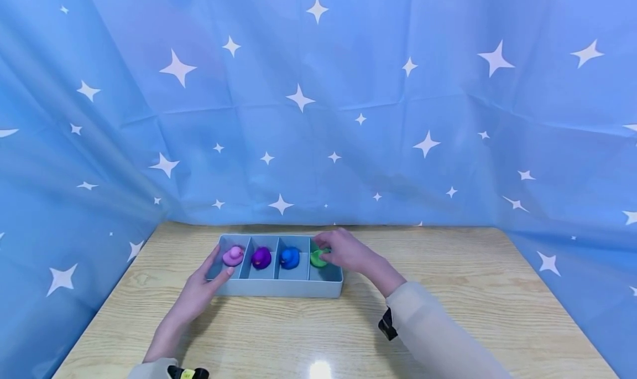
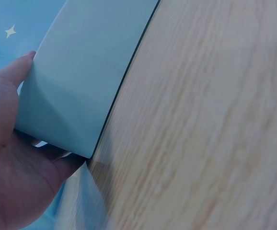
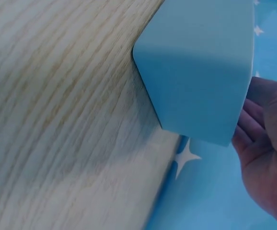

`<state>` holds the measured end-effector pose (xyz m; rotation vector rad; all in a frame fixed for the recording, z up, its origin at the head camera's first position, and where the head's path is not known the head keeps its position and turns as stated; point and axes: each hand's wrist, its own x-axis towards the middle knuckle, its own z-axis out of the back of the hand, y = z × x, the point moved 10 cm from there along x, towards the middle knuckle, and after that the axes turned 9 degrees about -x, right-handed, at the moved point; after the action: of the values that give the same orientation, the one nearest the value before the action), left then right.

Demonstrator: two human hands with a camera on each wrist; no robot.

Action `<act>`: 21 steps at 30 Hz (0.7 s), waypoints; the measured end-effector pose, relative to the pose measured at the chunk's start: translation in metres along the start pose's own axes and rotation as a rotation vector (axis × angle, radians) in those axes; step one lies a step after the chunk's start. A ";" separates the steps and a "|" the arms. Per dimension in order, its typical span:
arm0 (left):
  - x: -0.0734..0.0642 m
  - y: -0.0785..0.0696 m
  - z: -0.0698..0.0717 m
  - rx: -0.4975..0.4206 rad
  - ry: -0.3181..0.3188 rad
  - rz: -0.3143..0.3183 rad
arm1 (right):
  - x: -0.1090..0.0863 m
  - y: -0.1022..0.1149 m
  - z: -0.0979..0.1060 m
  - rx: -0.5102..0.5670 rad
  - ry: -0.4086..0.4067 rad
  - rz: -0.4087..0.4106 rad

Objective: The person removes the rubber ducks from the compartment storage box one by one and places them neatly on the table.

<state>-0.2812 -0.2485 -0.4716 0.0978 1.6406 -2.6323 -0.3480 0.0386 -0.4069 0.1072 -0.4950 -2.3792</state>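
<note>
A light grey-blue box with a row of several compartments sits on the table. From left to right, it holds a pink rubber duck, a purple rubber duck, a blue rubber duck and a green rubber duck. My left hand holds the box's left end, thumb over the front rim and fingers along the end wall. Over the rightmost compartment, my right hand pinches the green duck, partly covering it. In the right wrist view, the box wall hides those fingertips.
The wooden table extends in front of the box and to both sides. A blue curtain with white stars hangs behind the table and along its sides. Dark wrist-worn devices sit at both sleeves.
</note>
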 end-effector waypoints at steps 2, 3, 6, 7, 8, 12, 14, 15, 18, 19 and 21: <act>0.000 0.000 0.000 -0.002 -0.002 -0.005 | 0.001 0.000 0.000 -0.018 0.006 -0.001; 0.001 0.000 0.000 -0.004 -0.002 -0.006 | 0.002 0.000 0.000 -0.025 0.009 -0.001; 0.001 -0.001 0.000 -0.006 -0.001 -0.007 | 0.003 -0.001 -0.001 -0.041 0.026 -0.018; 0.000 -0.001 0.000 -0.006 -0.001 -0.006 | 0.004 -0.001 -0.001 -0.056 0.028 -0.022; 0.000 -0.001 0.000 -0.008 0.001 -0.005 | 0.004 -0.001 -0.001 -0.077 0.029 -0.019; 0.000 0.000 -0.001 -0.010 0.010 0.012 | 0.005 0.003 -0.001 -0.180 0.021 0.023; -0.001 0.000 -0.002 -0.012 0.015 0.022 | 0.004 0.005 -0.002 -0.227 0.011 0.052; -0.001 0.001 -0.002 -0.012 0.016 0.025 | 0.004 0.005 -0.002 -0.237 0.007 0.062; -0.001 0.001 -0.003 -0.014 0.019 0.027 | 0.003 0.004 -0.002 -0.257 0.007 0.070; -0.001 0.001 -0.003 -0.014 0.020 0.026 | 0.002 0.004 -0.002 -0.258 0.007 0.068; -0.001 0.001 -0.003 -0.014 0.020 0.025 | 0.002 0.002 -0.003 -0.253 0.010 0.062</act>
<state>-0.2804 -0.2467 -0.4739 0.1432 1.6525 -2.6095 -0.3475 0.0346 -0.4086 -0.0103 -0.1870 -2.3569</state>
